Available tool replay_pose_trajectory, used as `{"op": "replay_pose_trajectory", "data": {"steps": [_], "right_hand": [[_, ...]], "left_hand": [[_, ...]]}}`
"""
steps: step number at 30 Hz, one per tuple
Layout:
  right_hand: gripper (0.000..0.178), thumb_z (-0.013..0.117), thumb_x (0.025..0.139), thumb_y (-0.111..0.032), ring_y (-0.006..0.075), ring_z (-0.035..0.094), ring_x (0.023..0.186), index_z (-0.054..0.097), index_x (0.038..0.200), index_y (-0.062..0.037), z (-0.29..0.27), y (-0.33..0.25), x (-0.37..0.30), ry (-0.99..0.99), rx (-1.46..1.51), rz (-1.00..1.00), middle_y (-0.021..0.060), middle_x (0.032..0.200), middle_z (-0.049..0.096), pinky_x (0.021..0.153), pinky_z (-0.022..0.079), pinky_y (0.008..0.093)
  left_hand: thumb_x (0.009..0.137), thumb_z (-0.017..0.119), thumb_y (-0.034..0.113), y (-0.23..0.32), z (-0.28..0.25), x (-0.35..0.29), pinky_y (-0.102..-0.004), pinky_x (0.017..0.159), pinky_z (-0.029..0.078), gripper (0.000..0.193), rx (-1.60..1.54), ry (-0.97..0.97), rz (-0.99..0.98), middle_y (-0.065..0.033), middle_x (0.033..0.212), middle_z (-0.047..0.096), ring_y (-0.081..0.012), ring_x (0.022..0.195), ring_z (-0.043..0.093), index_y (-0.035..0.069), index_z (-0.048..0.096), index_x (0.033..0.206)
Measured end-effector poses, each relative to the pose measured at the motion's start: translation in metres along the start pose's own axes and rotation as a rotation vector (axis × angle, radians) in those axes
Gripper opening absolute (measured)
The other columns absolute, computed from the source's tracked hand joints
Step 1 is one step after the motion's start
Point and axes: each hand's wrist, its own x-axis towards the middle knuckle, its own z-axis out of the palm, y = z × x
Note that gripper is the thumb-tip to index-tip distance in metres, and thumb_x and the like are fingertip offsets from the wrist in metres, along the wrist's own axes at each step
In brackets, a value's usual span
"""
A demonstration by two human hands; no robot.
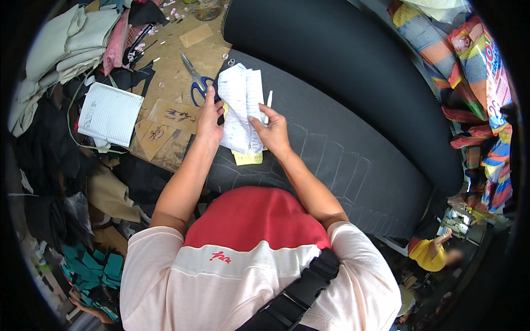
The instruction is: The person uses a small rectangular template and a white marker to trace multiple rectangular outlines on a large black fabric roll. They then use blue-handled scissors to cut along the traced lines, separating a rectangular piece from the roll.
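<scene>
Written-on white paper sheets (238, 105), creased and lined, are between my hands over dark fabric (326, 138) with pale chalk outlines. My left hand (208, 118) grips their left edge, thumb pointing up and fingers partly behind the paper. On the right side, my right hand (271, 129) pinches the sheets, its thumb lying across the front. A yellow paper slip (248, 158) sticks out below them. Blue-handled scissors (197, 80) lie just beyond my left hand, blades pointing away. A slim white stick (269, 99) shows beside the right edge of the papers.
A thick dark fabric roll (342, 71) stretches along the far right. Brown paper pieces (174, 114) and an open lined notebook (110, 115) lie to the left. Folded pale cloth (72, 38) is piled at far left. A person in yellow (428, 255) is at lower right.
</scene>
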Motion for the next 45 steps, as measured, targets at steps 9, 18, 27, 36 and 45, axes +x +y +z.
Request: {"op": "replay_pose_trajectory", "data": {"steps": [9,18,27,36,45], "right_hand": [[0.033,0.052,0.072,0.004,0.0339,0.058,0.07,0.063,0.103,0.0037,0.005,-0.034,-0.018,-0.2,-0.275,-0.413,0.0212,0.081,0.056,0.068,0.048,0.0393],[0.033,0.073,0.068,-0.007,0.0326,0.062,0.071,0.064,0.099,0.0011,0.013,-0.044,-0.02,0.097,-0.372,-0.384,0.0196,0.082,0.058,0.065,0.05,0.0364],[0.027,0.072,0.071,-0.007,0.0287,0.061,0.064,0.066,0.097,0.0005,0.009,-0.035,-0.013,0.005,-0.467,-0.43,0.0177,0.077,0.06,0.059,0.048,0.0338],[0.008,0.068,0.074,-0.005,0.0256,0.057,0.053,0.065,0.081,-0.0024,0.016,-0.079,0.029,0.202,-0.435,-0.826,0.0118,0.069,0.053,0.049,0.047,0.0337],[0.023,0.073,0.072,-0.007,0.0209,0.058,0.067,0.059,0.088,-0.0001,0.023,-0.087,0.047,0.282,-0.305,-0.896,0.0105,0.077,0.057,0.062,0.047,0.0296]], "left_hand": [[0.089,0.055,0.039,-0.027,-0.009,0.001,-0.0299,0.08,0.048,0.051,-0.083,-0.21,0.21,-0.0119,0.107,0.058,-0.0168,0.095,0.057,-0.003,0.048,0.116],[0.09,0.014,0.065,-0.013,0.01,-0.021,-0.0388,0.095,0.042,0.079,-0.272,-0.326,0.156,-0.0134,0.124,0.051,-0.0258,0.113,0.052,0.004,0.038,0.133],[0.092,0.013,0.059,-0.013,0.005,-0.01,-0.0393,0.098,0.04,0.075,-0.286,-0.253,0.155,-0.0145,0.124,0.051,-0.0266,0.114,0.051,0.002,0.04,0.132],[0.089,0.042,0.017,0.032,0.035,0.009,-0.0318,0.091,0.038,0.026,-0.215,-0.402,0.767,-0.01,0.105,0.054,-0.0167,0.099,0.051,0.0,0.046,0.108],[0.094,0.05,0.02,0.052,0.061,-0.001,-0.0256,0.085,0.04,0.026,-0.194,-0.497,0.998,-0.0096,0.101,0.053,-0.0127,0.095,0.05,0.0,0.042,0.108]]}}
